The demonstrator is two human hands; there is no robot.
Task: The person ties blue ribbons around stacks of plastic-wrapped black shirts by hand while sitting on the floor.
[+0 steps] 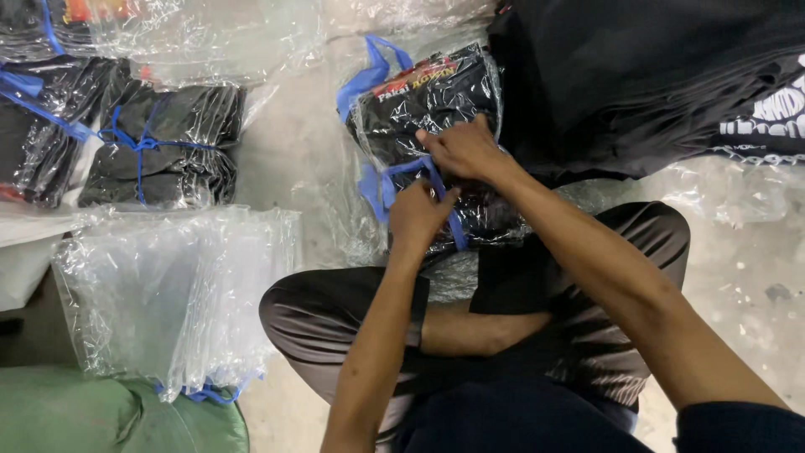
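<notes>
A bundle of black garments in clear plastic bags [428, 105] lies on the floor in front of my crossed legs, wrapped with a blue plastic strap [379, 180]. My left hand [417, 216] pinches the strap near the bundle's near edge. My right hand [463, 149] rests on top of the bundle and grips the same strap where it crosses. A loose end of the strap [369, 71] loops out at the bundle's far left.
A tied bundle of black garments [163, 147] lies at the left, with more bundles behind it. A stack of empty clear bags [172, 294] sits at the near left above a green sack [101, 415]. A pile of loose black garments [654, 75] fills the upper right.
</notes>
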